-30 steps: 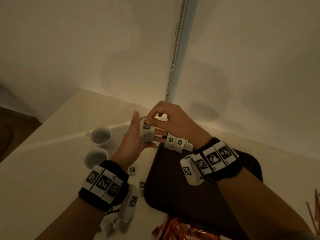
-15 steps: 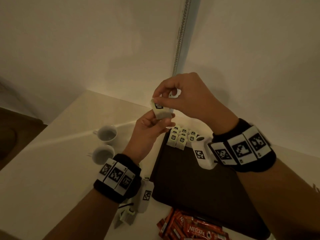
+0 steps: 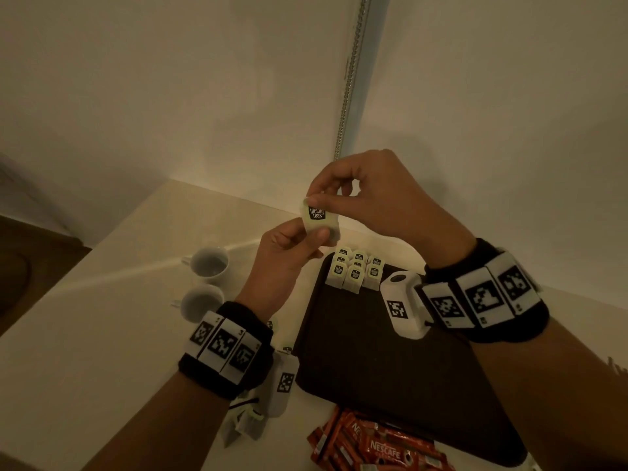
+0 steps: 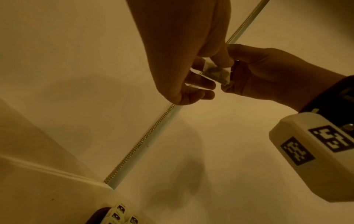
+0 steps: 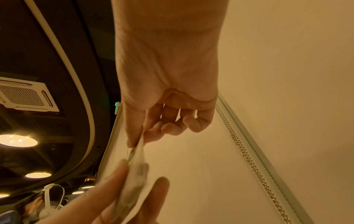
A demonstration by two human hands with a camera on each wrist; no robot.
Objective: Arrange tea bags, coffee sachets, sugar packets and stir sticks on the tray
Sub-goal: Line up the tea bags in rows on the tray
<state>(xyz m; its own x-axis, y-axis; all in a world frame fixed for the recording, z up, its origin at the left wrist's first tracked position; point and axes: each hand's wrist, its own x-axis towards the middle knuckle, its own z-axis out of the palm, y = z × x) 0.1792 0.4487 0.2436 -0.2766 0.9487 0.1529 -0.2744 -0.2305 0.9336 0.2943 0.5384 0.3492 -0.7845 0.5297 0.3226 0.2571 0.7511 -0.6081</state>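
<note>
Tea bag (image 3: pixel 319 220) hangs in the air, pinched at its top edge by the right hand (image 3: pixel 370 195) and at its lower end by the left hand (image 3: pixel 283 263), with the tray (image 3: pixel 390 362) and its tea bag rows (image 3: pixel 355 271) just below and right of both grips.

Dim warm light throughout. Plain cream walls (image 3: pixel 136 96) meeting in a corner behind the white table (image 3: pixel 85 334); pale vertical rail (image 3: pixel 370 62) with a metal bead chain (image 3: pixel 350 79) running down that corner to the table's far edge. Dark floor (image 3: pixel 20 253) past the table's left edge. Overhead, in the right wrist view: dark ceiling (image 5: pixel 28 45), square air-conditioner vent (image 5: pixel 26 95), round lit lamps (image 5: pixel 18 141).
</note>
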